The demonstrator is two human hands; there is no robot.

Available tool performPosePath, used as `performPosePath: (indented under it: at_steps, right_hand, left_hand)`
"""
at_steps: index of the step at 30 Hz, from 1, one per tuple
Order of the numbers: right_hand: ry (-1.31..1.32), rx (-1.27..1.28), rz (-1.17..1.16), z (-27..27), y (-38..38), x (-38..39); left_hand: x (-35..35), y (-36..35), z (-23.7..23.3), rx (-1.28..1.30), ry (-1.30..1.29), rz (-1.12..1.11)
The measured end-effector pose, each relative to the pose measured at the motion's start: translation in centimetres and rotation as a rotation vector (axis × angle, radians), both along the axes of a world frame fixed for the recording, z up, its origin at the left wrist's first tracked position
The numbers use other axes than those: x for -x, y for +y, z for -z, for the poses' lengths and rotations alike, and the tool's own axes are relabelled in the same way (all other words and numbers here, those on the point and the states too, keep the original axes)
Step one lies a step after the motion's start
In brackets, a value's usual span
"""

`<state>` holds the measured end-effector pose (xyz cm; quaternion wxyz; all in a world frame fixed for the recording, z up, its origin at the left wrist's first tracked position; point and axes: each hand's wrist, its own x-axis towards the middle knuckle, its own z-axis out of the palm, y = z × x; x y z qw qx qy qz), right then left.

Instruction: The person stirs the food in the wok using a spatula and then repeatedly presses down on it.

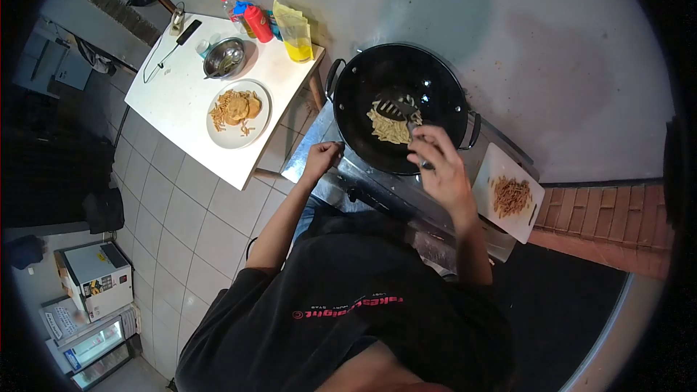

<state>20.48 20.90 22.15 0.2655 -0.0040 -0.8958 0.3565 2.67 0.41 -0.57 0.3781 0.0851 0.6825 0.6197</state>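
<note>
A large black wok (363,80) sits on a metal stove (327,189), with pale strips of food (390,128) at its bottom. My right hand (441,170) grips the handle of a black slotted spatula (396,109), whose head rests over the food. At the wok's left front edge, my left hand (324,158) is closed, fingers curled; whether it holds anything is hidden. A white cutting board (524,226) with chopped brown strips (511,197) lies to the right of the wok.
On the white table (174,116) at left are a plate (216,138) of food, a metal bowl (225,58), a red bottle (258,24), a clear bottle and a container with yellow contents (296,40). A brick ledge (602,210) stands at right.
</note>
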Motion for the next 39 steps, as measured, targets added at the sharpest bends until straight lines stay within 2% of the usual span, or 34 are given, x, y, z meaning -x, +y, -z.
performPosePath:
  at_steps: [8, 11, 17, 23, 30, 35, 39]
  right_hand:
    - [-0.076, -0.009, -0.001, -0.3, -4.1, -4.0]
    - [-0.115, 0.12, 0.039, 0.9, -4.3, -3.9]
    - [-0.048, 0.076, 0.128, 2.7, -2.1, -1.3]
    - [0.089, -0.011, 0.156, -0.4, -0.6, -0.1]
    - [0.026, -0.134, 0.154, -3.8, 1.9, -0.5]
    - [-0.078, -0.07, 0.071, -4.2, 2.0, -0.6]
    - [0.007, -0.16, 0.203, -3.1, 2.4, 0.2]
  left_hand:
    - [0.2, -0.1, 1.1, 0.044, 0.048, 0.01]
    - [0.2, 0.0, 0.5, 0.026, 0.021, 0.016]
    - [0.2, 0.1, -0.2, 0.064, 0.041, 0.021]
    - [0.3, 0.3, 2.2, -0.024, 0.1, -0.002]
    - [0.0, -0.1, -0.4, 0.038, 0.016, 0.018]
    - [-0.2, 0.0, -1.0, 0.014, 0.01, 0.005]
    - [-0.1, 0.1, -0.2, 0.007, 0.017, -0.012]
